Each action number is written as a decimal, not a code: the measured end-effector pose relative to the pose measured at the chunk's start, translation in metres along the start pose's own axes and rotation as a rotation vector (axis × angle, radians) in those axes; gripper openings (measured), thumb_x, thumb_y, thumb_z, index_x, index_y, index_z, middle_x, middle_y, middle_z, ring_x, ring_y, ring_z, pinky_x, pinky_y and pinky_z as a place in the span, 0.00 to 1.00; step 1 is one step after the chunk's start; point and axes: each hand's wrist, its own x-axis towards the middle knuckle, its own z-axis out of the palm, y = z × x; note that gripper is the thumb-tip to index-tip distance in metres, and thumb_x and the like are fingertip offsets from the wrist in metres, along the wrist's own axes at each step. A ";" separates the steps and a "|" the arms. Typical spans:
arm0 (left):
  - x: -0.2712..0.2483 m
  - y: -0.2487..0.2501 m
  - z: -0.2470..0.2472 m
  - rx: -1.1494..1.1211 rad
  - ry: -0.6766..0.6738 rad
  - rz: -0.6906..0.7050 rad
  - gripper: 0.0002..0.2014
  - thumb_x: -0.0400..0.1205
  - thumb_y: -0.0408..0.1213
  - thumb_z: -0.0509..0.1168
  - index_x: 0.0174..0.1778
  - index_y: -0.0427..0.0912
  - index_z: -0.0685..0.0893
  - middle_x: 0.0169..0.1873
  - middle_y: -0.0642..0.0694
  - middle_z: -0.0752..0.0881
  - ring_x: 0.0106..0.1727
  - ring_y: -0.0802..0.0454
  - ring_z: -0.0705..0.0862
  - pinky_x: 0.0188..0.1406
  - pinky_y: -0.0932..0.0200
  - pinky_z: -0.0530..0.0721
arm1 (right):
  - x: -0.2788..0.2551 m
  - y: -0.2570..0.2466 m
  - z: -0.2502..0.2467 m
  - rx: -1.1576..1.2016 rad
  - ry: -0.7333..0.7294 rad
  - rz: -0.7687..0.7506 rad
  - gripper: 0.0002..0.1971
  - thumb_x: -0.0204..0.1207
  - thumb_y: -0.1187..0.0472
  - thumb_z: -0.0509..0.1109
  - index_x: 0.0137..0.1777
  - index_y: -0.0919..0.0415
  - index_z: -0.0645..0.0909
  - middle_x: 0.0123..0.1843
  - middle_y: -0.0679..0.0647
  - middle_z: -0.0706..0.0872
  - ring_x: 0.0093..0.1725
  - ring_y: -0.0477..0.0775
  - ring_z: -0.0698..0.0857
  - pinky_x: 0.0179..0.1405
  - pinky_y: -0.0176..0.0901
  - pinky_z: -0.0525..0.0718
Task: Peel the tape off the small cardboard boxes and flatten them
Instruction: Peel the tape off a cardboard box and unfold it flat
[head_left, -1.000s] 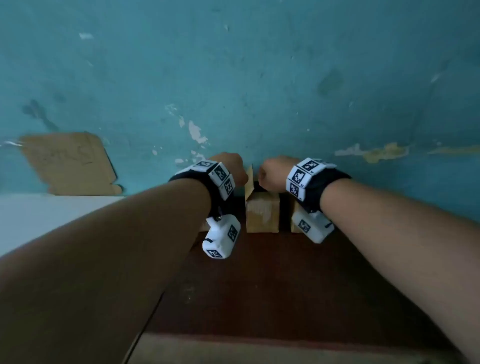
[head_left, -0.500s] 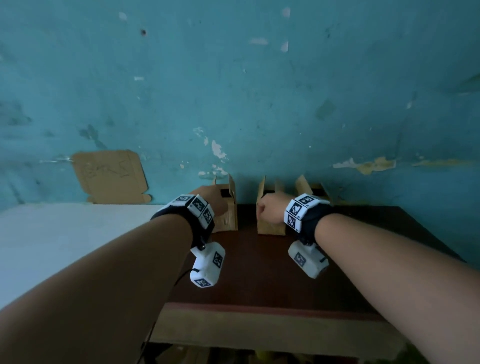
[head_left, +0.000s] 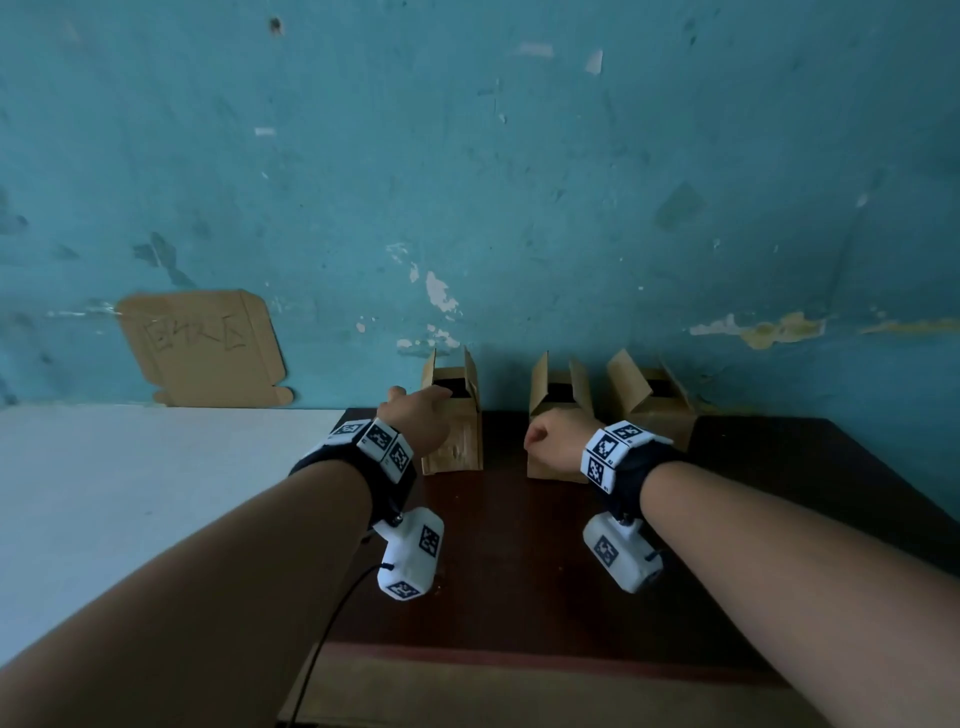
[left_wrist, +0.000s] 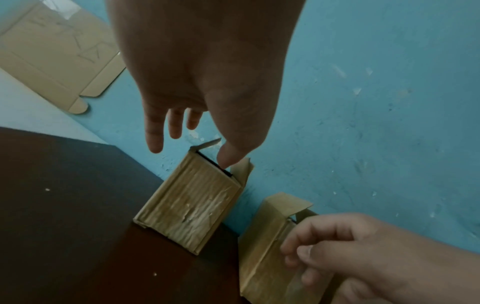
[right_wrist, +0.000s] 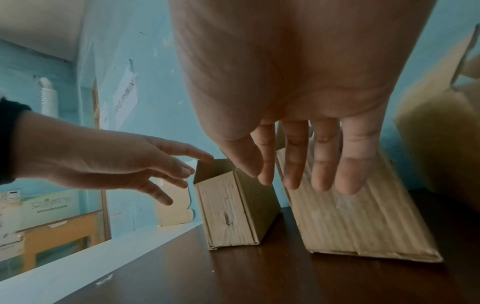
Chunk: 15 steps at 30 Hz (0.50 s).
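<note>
Since half a second ago both hands have been drawn back slightly from the boxes, and the view has tipped down so that more tabletop is seen. Left hand is held out flat over the left box, fingers spread wide and holding nothing; thumb tip sits at the open mouth of that box, just beside a raised flap, though contact cannot be confirmed. Right hand is held in front of the middle box, fingers loosely curled, narrow, nothing gripped; they hang near the box's front face, seemingly apart from it. A third box stands beyond the right hand, untouched.

All three boxes are stood upright at the wall, flaps up, probably lined up to be handled one at a time. Tops are already open; whether tape remains on the bottoms cannot be told. None is flattened yet. Left hand's reach into the mouth is judged a set-up for grabbing the left box.

Both forearms are stretched forward, wrists roughly level, palms down. One flattened cardboard sheet leans on the wall, well left of the left fingers.
</note>
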 end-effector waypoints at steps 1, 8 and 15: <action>0.003 -0.001 0.004 -0.001 -0.009 0.002 0.31 0.83 0.40 0.59 0.84 0.63 0.68 0.75 0.36 0.67 0.67 0.33 0.80 0.71 0.41 0.83 | 0.002 0.003 0.002 -0.003 0.001 0.002 0.14 0.84 0.59 0.65 0.59 0.55 0.91 0.63 0.51 0.89 0.64 0.52 0.85 0.62 0.38 0.79; 0.022 -0.005 0.018 -0.019 0.007 0.039 0.05 0.81 0.34 0.62 0.52 0.44 0.78 0.69 0.31 0.78 0.62 0.34 0.83 0.58 0.46 0.84 | 0.009 0.014 0.009 -0.009 0.082 0.021 0.13 0.81 0.61 0.68 0.61 0.57 0.91 0.63 0.51 0.89 0.65 0.53 0.84 0.66 0.42 0.80; 0.005 0.003 0.007 -0.136 0.123 0.108 0.27 0.84 0.35 0.61 0.82 0.36 0.73 0.78 0.33 0.76 0.75 0.37 0.78 0.73 0.47 0.78 | 0.012 0.003 0.018 0.209 0.005 0.113 0.25 0.79 0.48 0.74 0.74 0.55 0.80 0.69 0.52 0.85 0.64 0.53 0.86 0.65 0.46 0.83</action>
